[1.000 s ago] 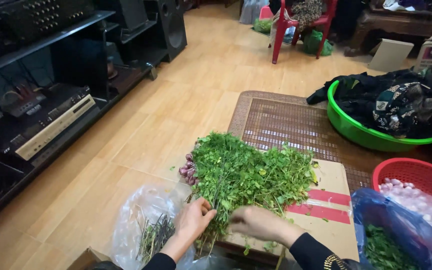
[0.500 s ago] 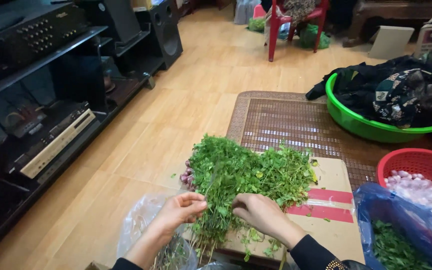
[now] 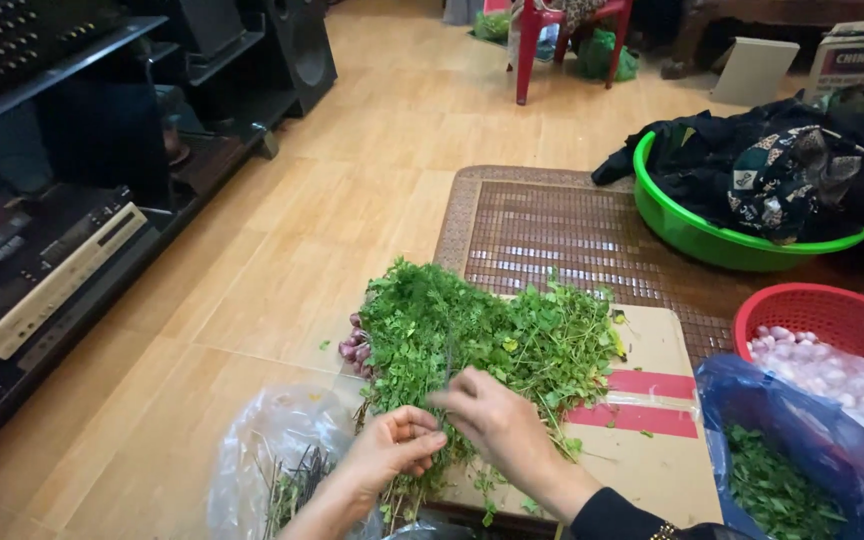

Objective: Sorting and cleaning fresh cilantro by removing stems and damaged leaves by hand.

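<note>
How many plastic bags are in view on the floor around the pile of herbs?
2: a clear bag of stems left of the herb pile, below the left hand, and a blue bag of picked leaves at right. Others may lie outside the frame.

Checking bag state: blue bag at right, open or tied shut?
Open. The blue bag's mouth gapes upward, and picked green leaves show inside it.

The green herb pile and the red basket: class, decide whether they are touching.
Apart. The head view shows bare cardboard and the blue bag lying between the herb pile and the red basket.
</note>
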